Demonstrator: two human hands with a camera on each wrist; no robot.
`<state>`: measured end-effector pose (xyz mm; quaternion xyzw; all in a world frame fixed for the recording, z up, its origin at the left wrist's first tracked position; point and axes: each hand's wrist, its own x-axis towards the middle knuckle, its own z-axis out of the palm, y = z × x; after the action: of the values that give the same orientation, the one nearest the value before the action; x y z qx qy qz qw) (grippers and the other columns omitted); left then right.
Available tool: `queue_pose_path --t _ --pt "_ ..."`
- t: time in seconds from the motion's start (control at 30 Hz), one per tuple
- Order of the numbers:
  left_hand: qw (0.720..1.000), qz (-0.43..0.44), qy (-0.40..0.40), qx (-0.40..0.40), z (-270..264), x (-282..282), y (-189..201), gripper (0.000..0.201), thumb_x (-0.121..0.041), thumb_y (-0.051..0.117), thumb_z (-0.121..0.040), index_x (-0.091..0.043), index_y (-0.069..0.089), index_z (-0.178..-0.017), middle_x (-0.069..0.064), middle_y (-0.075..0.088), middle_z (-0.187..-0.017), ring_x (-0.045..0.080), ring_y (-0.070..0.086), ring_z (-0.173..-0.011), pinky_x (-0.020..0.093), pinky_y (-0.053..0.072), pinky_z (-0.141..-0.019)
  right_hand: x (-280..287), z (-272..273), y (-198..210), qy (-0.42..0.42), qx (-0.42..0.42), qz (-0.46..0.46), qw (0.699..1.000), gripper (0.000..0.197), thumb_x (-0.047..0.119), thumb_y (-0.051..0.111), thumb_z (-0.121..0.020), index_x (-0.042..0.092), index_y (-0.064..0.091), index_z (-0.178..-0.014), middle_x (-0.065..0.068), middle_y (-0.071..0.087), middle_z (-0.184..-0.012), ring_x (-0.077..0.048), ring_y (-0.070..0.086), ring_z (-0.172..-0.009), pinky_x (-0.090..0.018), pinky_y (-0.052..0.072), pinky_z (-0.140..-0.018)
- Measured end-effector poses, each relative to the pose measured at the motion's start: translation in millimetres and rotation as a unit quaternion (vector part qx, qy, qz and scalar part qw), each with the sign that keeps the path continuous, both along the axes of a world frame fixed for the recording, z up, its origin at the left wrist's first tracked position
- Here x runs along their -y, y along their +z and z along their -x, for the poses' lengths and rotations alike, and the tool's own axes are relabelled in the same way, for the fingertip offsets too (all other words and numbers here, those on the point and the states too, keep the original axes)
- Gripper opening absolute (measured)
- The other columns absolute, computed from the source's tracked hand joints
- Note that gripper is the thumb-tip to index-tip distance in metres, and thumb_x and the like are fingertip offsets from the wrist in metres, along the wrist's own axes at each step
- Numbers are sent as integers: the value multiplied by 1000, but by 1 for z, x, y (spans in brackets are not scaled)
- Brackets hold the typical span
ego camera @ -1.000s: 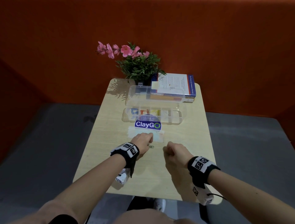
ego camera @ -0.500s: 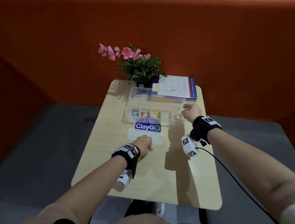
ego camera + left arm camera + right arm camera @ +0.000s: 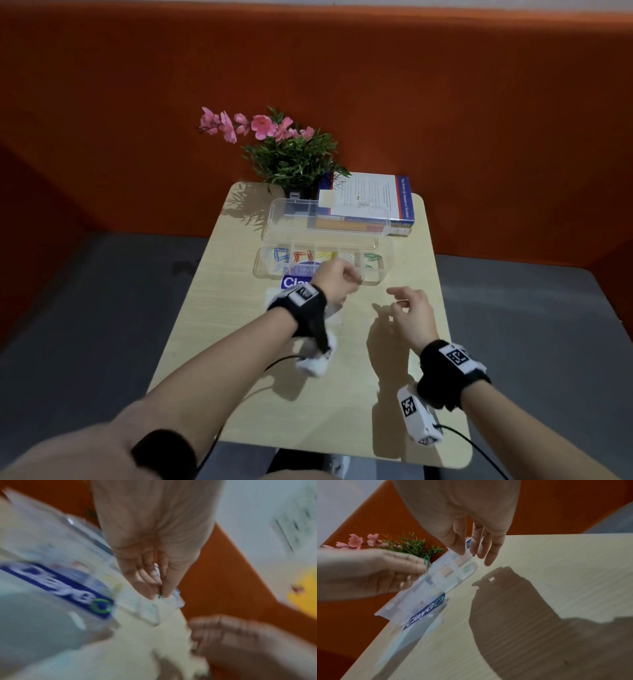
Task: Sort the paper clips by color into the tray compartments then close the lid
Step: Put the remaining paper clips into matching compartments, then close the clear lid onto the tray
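Observation:
A clear plastic tray (image 3: 263, 270) with its lid (image 3: 281, 214) open behind it lies on the wooden table (image 3: 239, 342). Its compartments hold blue clips (image 3: 278, 255), orange clips (image 3: 301, 255), yellow clips (image 3: 325, 255) and green clips (image 3: 372, 256). My left hand (image 3: 342, 279) hovers over the tray's front and pinches a green paper clip (image 3: 427, 559), whose tip also shows between the fingers (image 3: 160, 595) in the left wrist view. My right hand (image 3: 407, 305) floats above the table to the right of the tray, fingers (image 3: 489, 559) loosely spread, holding nothing.
A blue ClayGo label (image 3: 291, 282) lies on a white sheet in front of the tray. A potted plant with pink flowers (image 3: 291, 161) and a stack of books (image 3: 373, 202) stand at the table's far edge. An orange wall rises behind.
My left hand lifted the green clip off the table and carried it forward over the tray. My right hand drew back from the tray's right end to hover over the table.

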<state>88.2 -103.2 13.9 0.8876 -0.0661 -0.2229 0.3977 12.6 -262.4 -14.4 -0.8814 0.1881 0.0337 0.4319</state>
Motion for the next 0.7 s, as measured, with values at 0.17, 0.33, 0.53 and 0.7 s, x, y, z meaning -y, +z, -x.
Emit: queue_pose_path --t 0.17,0.33,0.53,0.7 --pt "993 47 96 -39 -45 45 7 17 -12 74 -81 -4 74 -96 14 74 -104 27 70 -93 32 57 -87 12 1 0 -17 -12 1 1000 25 5 49 -84 20 65 -97 -10 52 -110 -24 61 -95 -45 53 -90" --pt "989 68 97 -83 -62 54 0 20 -12 71 -85 -3 75 -102 17 75 -106 25 71 -94 36 56 -94 19 -10 9 -26 3 7 1000 26 3 49 -85 13 67 -101 -12 53 -113 -22 61 -94 -31 50 -86" --pt "986 108 116 -45 -66 28 4 27 1 52 -91 -11 72 -106 8 70 -118 23 63 -112 35 51 -100 18 -42 23 8 10 31 999 33 1 43 -88 9 63 -113 -15 55 -120 -25 60 -98 -30 46 -89" --pt "965 -58 231 112 -75 -35 11 30 -10 47 -92 -15 55 -121 12 52 -134 30 47 -127 42 36 -107 17 -91 42 44 -39 -11 998 42 18 38 -97 7 45 -137 -13 47 -144 -28 43 -133 -35 31 -110"
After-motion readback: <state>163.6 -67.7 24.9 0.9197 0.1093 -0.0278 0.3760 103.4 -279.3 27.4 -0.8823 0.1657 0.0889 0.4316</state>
